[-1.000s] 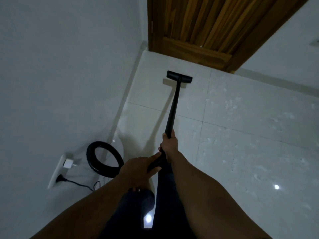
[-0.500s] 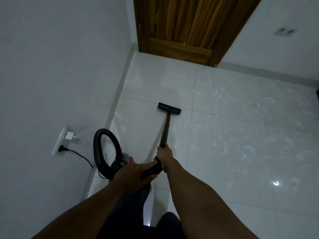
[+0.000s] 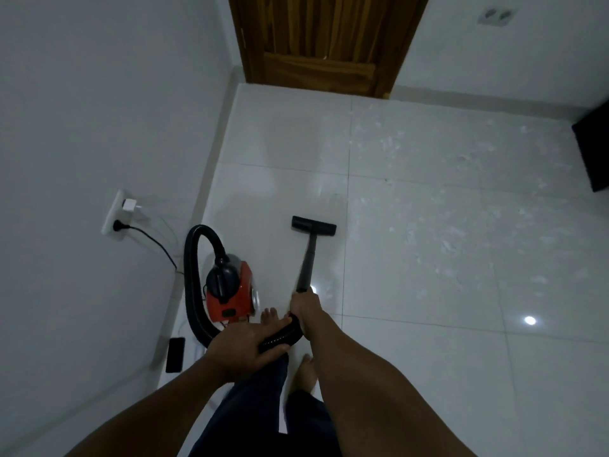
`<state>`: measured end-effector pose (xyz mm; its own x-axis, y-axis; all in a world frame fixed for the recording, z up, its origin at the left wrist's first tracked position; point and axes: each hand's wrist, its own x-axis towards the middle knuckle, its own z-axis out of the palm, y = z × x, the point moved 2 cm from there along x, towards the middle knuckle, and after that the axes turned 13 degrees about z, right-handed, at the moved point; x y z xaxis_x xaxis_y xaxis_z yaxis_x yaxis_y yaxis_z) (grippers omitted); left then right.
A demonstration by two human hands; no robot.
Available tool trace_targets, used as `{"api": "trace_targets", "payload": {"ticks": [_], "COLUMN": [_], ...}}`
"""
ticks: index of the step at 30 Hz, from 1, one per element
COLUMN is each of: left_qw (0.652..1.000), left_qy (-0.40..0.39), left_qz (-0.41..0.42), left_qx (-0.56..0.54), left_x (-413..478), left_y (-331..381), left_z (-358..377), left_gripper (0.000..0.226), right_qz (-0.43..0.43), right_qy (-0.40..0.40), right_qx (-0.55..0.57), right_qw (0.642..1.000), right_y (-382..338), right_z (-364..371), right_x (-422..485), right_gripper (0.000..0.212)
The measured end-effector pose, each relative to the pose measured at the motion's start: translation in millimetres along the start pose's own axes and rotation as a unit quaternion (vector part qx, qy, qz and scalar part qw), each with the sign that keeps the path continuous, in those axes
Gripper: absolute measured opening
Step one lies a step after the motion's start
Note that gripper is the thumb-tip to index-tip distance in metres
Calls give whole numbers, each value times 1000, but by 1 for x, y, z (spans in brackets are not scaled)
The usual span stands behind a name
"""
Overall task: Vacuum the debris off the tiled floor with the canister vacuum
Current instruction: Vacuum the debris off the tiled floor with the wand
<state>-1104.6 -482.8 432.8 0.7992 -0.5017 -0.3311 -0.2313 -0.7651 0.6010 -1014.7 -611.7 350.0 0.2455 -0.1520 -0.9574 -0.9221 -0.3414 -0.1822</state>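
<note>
You have one canister vacuum (image 3: 230,291), red with a dark top, standing on the tiled floor (image 3: 428,341) near the left wall, just ahead of your bare left foot (image 3: 268,316). One black ribbed hose (image 3: 191,275) loops up from its top, arcs left and runs down and under your left hand (image 3: 242,349). One dark wand (image 3: 308,260) slopes away from your right hand (image 3: 304,308) to a single flat floor head (image 3: 313,225), which rests on the tile ahead of you, short of the grout line to its right. Your left grip is wrapped round the hose, fingers curled over it; your right grip is clenched round the near end of the wand where it meets the hose. The two hands sit close together, the right a little farther forward. The debris (image 3: 438,232), many pale flecks, is scattered over the tiles to the right of the floor head and beyond it, apart from the head. On the left wall one socket plate (image 3: 117,212) carries a white adapter and a black plug whose cord (image 3: 155,245) runs down toward the vacuum. One dark phone (image 3: 175,354) lies flat by the wall. One wooden door (image 3: 326,41) stands closed ahead.
</note>
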Motion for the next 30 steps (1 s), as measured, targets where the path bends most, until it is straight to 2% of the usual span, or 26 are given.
{"api": "trace_targets", "payload": {"ticks": [9, 18, 24, 28, 30], "left_qw": [999, 999, 1000, 1000, 1000], "left_qy": [26, 39, 22, 8, 7], "left_qz": [21, 20, -2, 0, 7], "left_qx": [-24, 5, 18, -2, -11], "left_x": [-33, -22, 7, 33, 48], "left_y": [7, 6, -8, -16, -26], "left_z": [33, 15, 6, -16, -32], "left_gripper": [57, 91, 88, 67, 64], "right_qz": [-2, 26, 20, 32, 38], "right_qy": [33, -6, -23, -33, -31], "right_qx": [8, -7, 3, 21, 28], "right_qw": [999, 1000, 1000, 999, 998], "right_y": [43, 22, -9, -37, -56], "right_z": [1, -2, -6, -10, -14], "right_x": [-6, -8, 4, 16, 22], "right_gripper": [44, 40, 38, 35, 29]}}
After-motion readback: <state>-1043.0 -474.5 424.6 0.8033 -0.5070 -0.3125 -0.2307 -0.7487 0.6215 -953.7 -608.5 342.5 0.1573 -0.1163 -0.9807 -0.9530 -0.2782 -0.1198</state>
